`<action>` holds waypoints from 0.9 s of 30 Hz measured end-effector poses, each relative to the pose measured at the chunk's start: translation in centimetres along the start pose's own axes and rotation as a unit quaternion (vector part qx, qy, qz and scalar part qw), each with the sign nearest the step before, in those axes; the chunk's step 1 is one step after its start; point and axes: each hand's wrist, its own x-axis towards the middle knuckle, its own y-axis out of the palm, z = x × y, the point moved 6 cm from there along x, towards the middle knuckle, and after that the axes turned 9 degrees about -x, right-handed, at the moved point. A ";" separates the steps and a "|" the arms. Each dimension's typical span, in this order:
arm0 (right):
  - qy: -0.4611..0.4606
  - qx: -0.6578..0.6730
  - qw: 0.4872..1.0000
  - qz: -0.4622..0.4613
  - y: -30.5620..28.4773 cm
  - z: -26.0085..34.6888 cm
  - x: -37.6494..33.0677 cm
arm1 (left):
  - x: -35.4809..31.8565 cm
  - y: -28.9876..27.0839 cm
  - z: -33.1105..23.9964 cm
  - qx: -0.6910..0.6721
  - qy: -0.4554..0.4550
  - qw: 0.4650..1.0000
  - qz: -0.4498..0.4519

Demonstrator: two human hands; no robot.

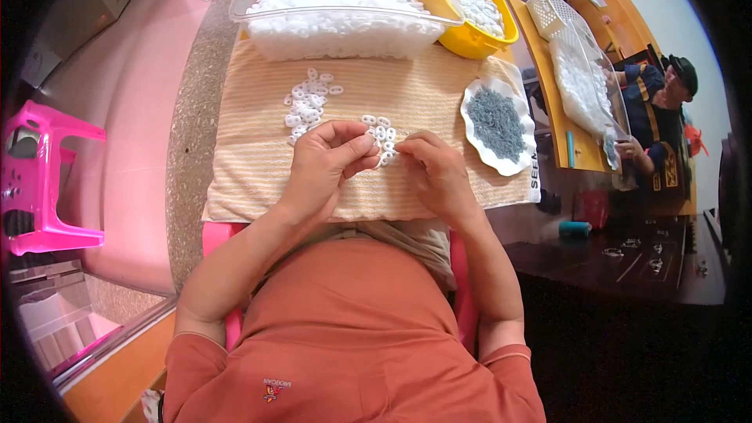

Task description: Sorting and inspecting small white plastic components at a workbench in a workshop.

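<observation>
My left hand (323, 166) is closed in a pinch, thumb against forefinger, over a striped tan towel (258, 180). Whatever sits between those fingertips is too small to make out. Close by on the right, my right hand (439, 176) has its fingers curled together, their tips hiding anything they hold. Small white oval pieces with two holes (382, 132) lie between and just beyond the fingertips. A looser pile of the same white pieces (307, 102) spreads beyond my left hand. Right of my right hand, a white scalloped plate (512, 166) carries a heap of small grey pieces (495, 122).
A clear plastic bin (345, 35) full of white pieces stands at the far edge, beside a yellow basin (468, 45) with more. Across another table with a white basket (546, 12), a person (662, 113) handles white pieces. A pink stool (51, 180) stands left.
</observation>
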 end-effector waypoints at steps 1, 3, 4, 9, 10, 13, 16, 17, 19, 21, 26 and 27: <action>-0.016 -0.035 0.999 0.007 0.0 0.2 0.2 | 0.0 -0.1 0.0 -0.001 -0.002 1.000 -0.002; -0.032 -0.071 0.997 0.014 0.2 0.4 0.5 | 0.1 -0.3 0.1 -0.001 -0.002 1.000 -0.004; -0.028 -0.086 0.996 0.024 0.3 0.2 0.5 | 0.1 -0.3 0.2 0.000 -0.004 1.000 -0.006; -0.012 -0.145 0.986 0.083 0.6 0.8 1.4 | 0.1 -0.4 0.4 -0.002 -0.010 1.000 0.003; -0.007 -0.153 0.983 0.098 0.7 0.9 1.6 | 0.1 -0.3 0.4 -0.002 -0.015 1.000 0.008; -0.002 -0.163 0.981 0.104 1.1 0.9 1.7 | 0.0 -0.4 0.5 -0.002 -0.017 1.000 -0.003; 0.003 -0.154 0.984 0.085 1.2 0.9 1.8 | 0.0 -0.3 0.5 -0.002 -0.019 1.000 -0.004; 0.007 -0.144 0.987 0.076 1.1 0.9 1.8 | 0.0 -0.3 0.5 -0.002 -0.019 1.000 -0.005; 0.005 -0.138 0.988 0.074 1.3 0.7 1.9 | 0.1 -0.4 0.5 0.000 -0.018 1.000 -0.003; 0.003 -0.132 0.989 0.071 1.4 0.7 1.9 | 0.1 -0.4 0.6 -0.001 -0.020 1.000 -0.002; 0.024 -0.116 0.988 0.099 1.4 0.6 2.1 | 0.0 -0.3 0.5 -0.003 -0.021 1.000 0.001; 0.024 -0.116 0.988 0.099 1.4 0.6 2.1 | 0.0 -0.2 0.4 -0.003 -0.021 1.000 0.003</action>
